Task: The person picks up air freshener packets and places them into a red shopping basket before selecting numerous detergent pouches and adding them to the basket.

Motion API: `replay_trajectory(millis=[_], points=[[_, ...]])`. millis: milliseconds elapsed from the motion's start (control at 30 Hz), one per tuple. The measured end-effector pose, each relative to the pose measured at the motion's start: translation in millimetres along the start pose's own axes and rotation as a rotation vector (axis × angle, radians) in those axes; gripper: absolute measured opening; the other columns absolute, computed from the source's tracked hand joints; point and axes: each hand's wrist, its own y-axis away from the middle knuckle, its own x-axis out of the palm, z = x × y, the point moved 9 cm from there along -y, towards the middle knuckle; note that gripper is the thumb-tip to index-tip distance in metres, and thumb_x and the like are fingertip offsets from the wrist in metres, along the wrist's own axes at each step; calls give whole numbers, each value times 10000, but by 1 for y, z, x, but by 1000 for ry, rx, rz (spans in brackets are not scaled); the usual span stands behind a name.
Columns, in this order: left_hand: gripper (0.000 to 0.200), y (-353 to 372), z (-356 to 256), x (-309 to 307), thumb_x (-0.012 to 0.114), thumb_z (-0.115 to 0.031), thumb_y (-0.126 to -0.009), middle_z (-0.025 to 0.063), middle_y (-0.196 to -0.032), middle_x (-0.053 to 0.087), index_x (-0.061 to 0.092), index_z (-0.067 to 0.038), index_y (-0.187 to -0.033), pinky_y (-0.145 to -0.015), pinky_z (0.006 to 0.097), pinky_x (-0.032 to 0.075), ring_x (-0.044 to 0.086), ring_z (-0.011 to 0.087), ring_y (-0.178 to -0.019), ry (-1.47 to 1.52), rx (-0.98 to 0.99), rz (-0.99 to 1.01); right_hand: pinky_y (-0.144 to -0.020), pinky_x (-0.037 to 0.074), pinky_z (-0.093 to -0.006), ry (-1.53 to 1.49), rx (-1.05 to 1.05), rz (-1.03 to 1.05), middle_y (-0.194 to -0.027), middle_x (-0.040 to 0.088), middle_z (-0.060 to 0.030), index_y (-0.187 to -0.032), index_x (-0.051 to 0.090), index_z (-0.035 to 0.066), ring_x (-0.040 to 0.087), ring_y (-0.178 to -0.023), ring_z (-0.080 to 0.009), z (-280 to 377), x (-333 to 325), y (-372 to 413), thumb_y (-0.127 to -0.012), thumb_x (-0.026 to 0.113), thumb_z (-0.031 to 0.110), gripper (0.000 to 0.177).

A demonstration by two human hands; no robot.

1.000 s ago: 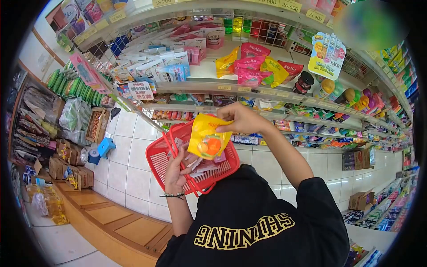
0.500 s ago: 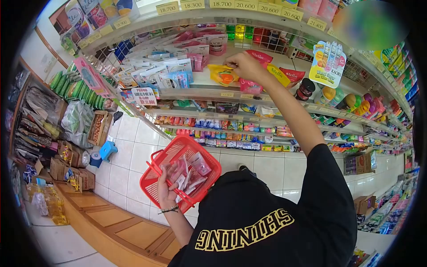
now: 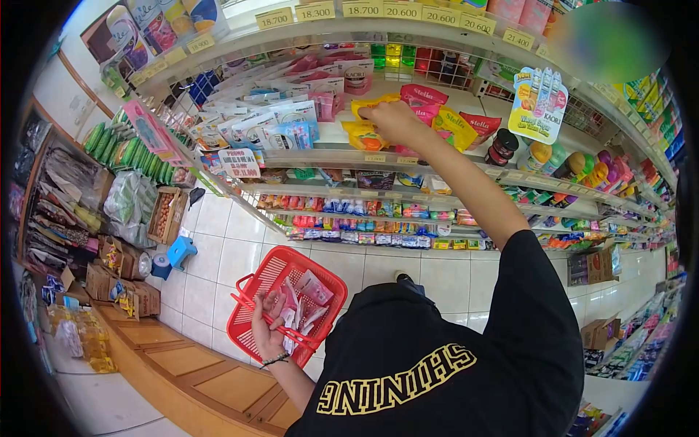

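My right hand [image 3: 395, 120] is stretched up to the middle shelf [image 3: 328, 156], its fingers closed on a yellow packet [image 3: 363, 135] with an orange picture. The packet sits among pink and yellow Stella packets [image 3: 451, 125]. My left hand [image 3: 266, 333] grips the handles of a red plastic basket [image 3: 266, 280], held low at my left side. Several pink and white sachets [image 3: 309, 295] lie in the basket.
Shelves of packets, bottles and price tags run across the top and down the right. A blue stool [image 3: 179, 250], cardboard boxes [image 3: 127, 295] and a wooden platform [image 3: 182, 371] stand to the left. White floor tiles [image 3: 218, 240] lie below.
My right hand lifted the yellow packet from above the basket up to the middle shelf. The basket dropped lower and to the left with my left hand.
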Motion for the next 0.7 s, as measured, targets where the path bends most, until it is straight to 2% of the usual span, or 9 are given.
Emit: replay_trajectory(millis=[167,233,267,333,367,467,533,633,700], points=[[320,-7,9,0,576,-349,-1008,98,-1115,691,582,-85,-1189,-362,119,354,683,251,-1061,38,-33,39,-667,552,-463,22,-18,85,-861,700,-137,-1042,645,76,686,-845,-346,16,-25,0,-803,716,207,281],[314,-6,10,6,574,-346,-1009,91,-1100,696,583,-85,-1183,-360,119,356,689,251,-1046,41,-40,39,-682,548,-469,-78,-1,-97,-887,694,-137,-1068,636,59,679,-867,-353,10,-39,-3,-832,694,209,285],[307,-6,13,10,573,-343,-1010,85,-1085,701,584,-85,-1177,-359,119,359,695,251,-1030,39,-48,35,-682,548,-469,-75,-3,-98,-887,694,-137,-1068,636,59,679,-867,-353,8,-38,-7,-832,694,209,285],[304,-8,16,13,568,-341,-1013,83,-1084,702,584,-85,-1176,-359,119,362,699,250,-1021,37,-44,33,-749,550,-483,-130,59,-247,-980,696,-182,-1100,646,81,680,-932,-346,-6,-47,-21,-818,676,223,317],[300,-8,17,15,563,-339,-1015,81,-1083,702,584,-85,-1174,-358,119,364,703,250,-1011,34,-39,31,-749,550,-483,-132,57,-248,-980,696,-182,-1100,646,81,680,-932,-346,-11,-42,-30,-818,676,223,317],[298,-6,18,25,552,-337,-1021,84,-1086,703,583,-84,-1175,-356,119,366,707,248,-1001,49,-44,48,-860,537,-468,-192,212,-312,-1132,656,-219,-1159,627,59,645,-1066,-339,-45,-20,-66,-817,673,189,369],[299,-5,16,27,545,-337,-1024,89,-1095,702,583,-83,-1177,-354,119,366,711,247,-995,35,-30,53,-918,509,-452,-306,386,-164,-1144,643,-209,-1130,637,36,624,-1092,-367,-75,17,-104,-787,682,131,359],[306,-4,17,26,542,-340,-1025,94,-1098,704,583,-82,-1184,-352,125,371,720,250,-966,50,-51,11,-911,513,-446,-386,393,-101,-1169,647,-206,-1163,624,36,634,-1087,-361,-98,59,-154,-743,684,89,428],[304,-3,16,24,541,-341,-1025,94,-1098,704,586,-82,-1178,-353,127,373,721,254,-965,52,-41,12,-900,518,-441,-390,364,-80,-1169,651,-203,-1159,630,39,636,-1088,-359,-86,43,-156,-730,675,67,432]])
